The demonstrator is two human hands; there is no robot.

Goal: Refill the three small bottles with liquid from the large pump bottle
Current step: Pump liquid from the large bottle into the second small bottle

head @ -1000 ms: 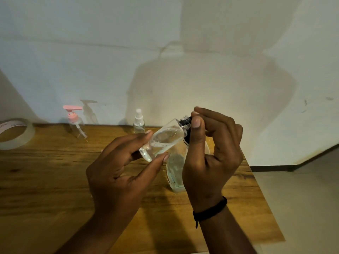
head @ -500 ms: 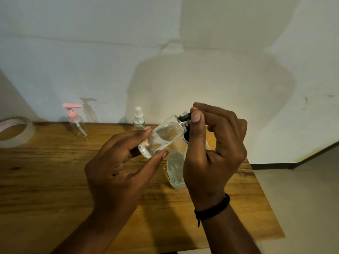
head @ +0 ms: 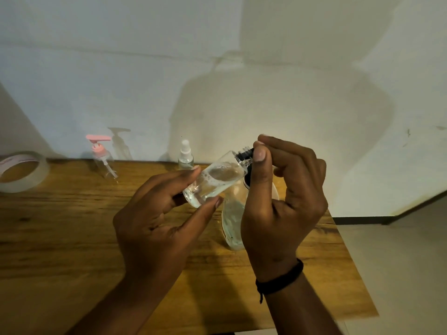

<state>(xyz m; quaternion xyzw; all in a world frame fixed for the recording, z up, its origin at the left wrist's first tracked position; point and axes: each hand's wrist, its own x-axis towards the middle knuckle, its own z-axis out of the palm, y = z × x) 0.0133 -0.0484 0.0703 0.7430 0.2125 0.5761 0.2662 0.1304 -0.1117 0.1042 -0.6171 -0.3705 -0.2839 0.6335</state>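
Wooden table [head: 60,238] carries the large bottle [head: 233,221], mostly hidden behind the right hand [head: 278,209]. Left hand [head: 157,218] grips a tilted small clear bottle [head: 215,181], neck toward 2 o'clock; right fingertips pinch its black cap [head: 244,154]. Pink pump bottle [head: 102,157] at 10 o'clock; spray bottle [head: 185,154] at 12 o'clock.

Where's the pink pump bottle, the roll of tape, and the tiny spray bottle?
pink pump bottle [head: 104,163], head view, on its clear body.
roll of tape [head: 36,177], head view, on its outer band.
tiny spray bottle [head: 185,158], head view, on its clear body.
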